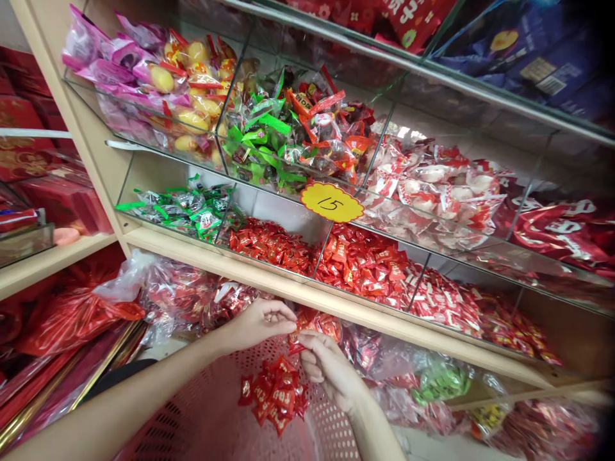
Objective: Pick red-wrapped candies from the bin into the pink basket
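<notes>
My left hand (262, 322) reaches in over a pink perforated plastic basket (206, 397), thumb and fingertips pinched together at the upper edge of a small red wrapped candy (294, 343). From the other side, my right hand (331, 366) grips the same candy between thumb and bent fingers. Below both hands, a cluster of red wrapped candies (278, 396) with pale lettering shows inside the basket. Whether it rests on the bottom is unclear. Just behind my fingertips lies a bag of red candies (319, 324) under the shelf.
Ahead stands a wooden shelf (269, 282) with clear-walled compartments of red candies (360, 262), green-wrapped candies (196, 208) and larger packets. A yellow tag (331, 202) reading 15 hangs in front. Plastic bags (177, 288) of goods crowd the space below, and red rolls (43, 397) lean at left.
</notes>
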`<state>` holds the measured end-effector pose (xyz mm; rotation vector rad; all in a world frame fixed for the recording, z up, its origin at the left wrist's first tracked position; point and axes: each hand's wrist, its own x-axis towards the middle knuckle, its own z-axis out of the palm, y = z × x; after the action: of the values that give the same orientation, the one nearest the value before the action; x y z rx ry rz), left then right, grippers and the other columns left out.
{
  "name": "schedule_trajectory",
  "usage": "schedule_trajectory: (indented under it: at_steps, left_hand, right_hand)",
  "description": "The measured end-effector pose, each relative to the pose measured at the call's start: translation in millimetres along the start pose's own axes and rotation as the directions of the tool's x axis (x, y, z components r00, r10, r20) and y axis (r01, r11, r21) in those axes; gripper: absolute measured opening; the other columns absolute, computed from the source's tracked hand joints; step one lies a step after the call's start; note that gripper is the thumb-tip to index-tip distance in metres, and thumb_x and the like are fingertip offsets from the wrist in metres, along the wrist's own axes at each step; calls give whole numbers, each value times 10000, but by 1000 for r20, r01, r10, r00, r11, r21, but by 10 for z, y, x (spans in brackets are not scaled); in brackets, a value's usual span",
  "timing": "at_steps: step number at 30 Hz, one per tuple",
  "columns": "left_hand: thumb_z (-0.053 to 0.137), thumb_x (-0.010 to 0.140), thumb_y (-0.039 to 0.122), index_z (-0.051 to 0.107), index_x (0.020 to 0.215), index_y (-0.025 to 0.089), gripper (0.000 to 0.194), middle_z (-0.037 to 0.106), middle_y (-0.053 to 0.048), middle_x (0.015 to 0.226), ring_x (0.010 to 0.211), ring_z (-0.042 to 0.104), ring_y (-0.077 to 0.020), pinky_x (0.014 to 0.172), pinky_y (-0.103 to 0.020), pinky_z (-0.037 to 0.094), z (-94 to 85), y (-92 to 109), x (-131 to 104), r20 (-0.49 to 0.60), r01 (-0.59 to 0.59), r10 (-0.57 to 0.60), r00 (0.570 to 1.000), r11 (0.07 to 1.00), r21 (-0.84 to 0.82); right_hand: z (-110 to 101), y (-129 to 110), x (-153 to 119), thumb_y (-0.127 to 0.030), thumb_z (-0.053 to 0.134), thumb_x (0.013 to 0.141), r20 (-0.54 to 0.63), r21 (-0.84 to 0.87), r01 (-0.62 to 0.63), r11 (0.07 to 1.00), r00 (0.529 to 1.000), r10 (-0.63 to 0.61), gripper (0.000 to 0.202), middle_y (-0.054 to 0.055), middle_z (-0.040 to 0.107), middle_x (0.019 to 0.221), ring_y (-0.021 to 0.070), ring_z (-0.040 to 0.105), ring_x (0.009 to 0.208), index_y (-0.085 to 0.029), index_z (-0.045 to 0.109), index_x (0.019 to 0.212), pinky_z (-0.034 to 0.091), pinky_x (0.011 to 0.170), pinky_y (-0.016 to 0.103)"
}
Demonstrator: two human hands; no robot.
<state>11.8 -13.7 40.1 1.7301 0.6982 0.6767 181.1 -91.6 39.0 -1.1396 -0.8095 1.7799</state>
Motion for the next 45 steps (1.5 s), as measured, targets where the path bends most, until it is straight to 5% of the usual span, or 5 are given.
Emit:
schedule_trajectory:
  at_steps: [13, 24, 32, 37, 45]
  left_hand:
    - [526, 783, 321, 567, 683, 127, 222, 561, 23, 553, 525, 537, -99, 529, -206, 417, 39, -61, 9, -13, 74, -74, 997, 997, -28]
    - [512, 789, 304, 540, 654, 135, 219, 610, -1, 591, 529, 554, -95, 516, -195, 411, 9, -100, -39, 141, 89, -93, 986, 995, 38]
    - [446, 805, 266, 549, 679, 128, 214, 567, -5, 661, 642, 514, -120, 580, -204, 385, -67, -41, -3, -107, -7, 34, 994, 970, 243]
    - [459, 794, 248, 606, 767, 135, 187, 607, -12, 710, 669, 534, -133, 603, -206, 381, -51, -198, -7, -64, 16, 9, 998, 928, 373]
    - [440, 824, 310, 609, 787, 150, 236, 615, -16, 723, 692, 541, -149, 624, -216, 387, -28, -188, -64, 3, 38, -45, 999, 875, 483]
  right_hand:
    - [-98, 201, -24, -495, 670, 678, -138, -264, 154, 952, 971, -195, 357, -73, 449, 537, 32, 312, 403, -165, 535, 699, 196, 397, 180]
    - [-239, 227, -15, -585, 579, 702, -208, -502, 172, 847, 927, -311, 408, -40, 456, 538, 83, 371, 440, -179, 556, 677, 259, 429, 210]
    - [-286, 510, 44, -288, 405, 823, -107, -862, 116, 493, 909, -402, 288, -27, 417, 519, 118, 385, 511, -191, 437, 554, 266, 495, 223]
    - [-214, 533, 77, -180, 397, 806, -140, -970, -33, 243, 890, -435, 222, 11, 513, 572, 156, 474, 583, -199, 477, 599, 274, 533, 239]
    - [-227, 619, 90, -153, 417, 825, -159, -987, -155, 45, 886, -437, 205, 52, 627, 677, 174, 559, 636, -191, 569, 694, 268, 543, 242]
